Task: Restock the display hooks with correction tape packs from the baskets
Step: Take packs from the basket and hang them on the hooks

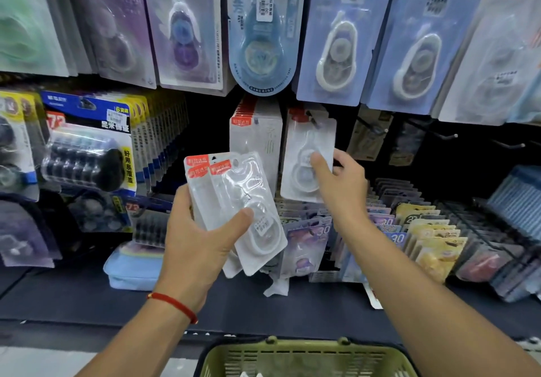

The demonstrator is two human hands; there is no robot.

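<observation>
Hands point(202, 239) around white packs point(234, 201)

White correction tape packs in my left hand point(202, 239): three point(234, 198), fanned (red corner labels counted). In my right hand point(336, 189): one white pack point(304, 166). Green basket point(292, 359): one. Red wrist cords point(172, 306): one. Bare hooks point(439, 131) at right: two visible. Blue six-roll refill packs point(87, 145) at front: one.

Left hand point(202, 239) raised, fingers curled, thumb clamped across front; right hand point(336, 183) extended forward, fingers pinching.
</observation>
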